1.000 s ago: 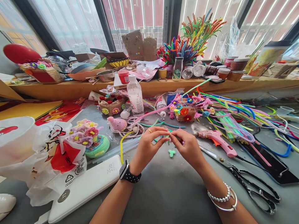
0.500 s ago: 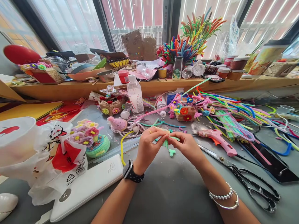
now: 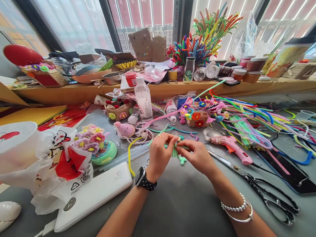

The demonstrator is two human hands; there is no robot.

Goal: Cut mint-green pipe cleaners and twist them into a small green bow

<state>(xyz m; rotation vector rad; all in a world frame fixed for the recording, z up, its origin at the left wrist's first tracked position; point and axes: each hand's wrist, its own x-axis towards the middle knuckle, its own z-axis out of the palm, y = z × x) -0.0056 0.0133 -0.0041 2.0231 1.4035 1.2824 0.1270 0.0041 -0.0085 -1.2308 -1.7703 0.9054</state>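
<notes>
Your left hand (image 3: 161, 153) and right hand (image 3: 195, 154) pinch green fuzzy stems (image 3: 175, 153) between fingertips above the desk (image 3: 172, 200). They look light, soft and bendable, likely best held gently near the top; your fingers hide how they join, their number unclear.

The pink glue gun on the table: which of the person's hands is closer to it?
The right. The right hand is just left of the pink glue gun, near its nozzle end; the left hand is farther left, beyond the right hand.
</notes>
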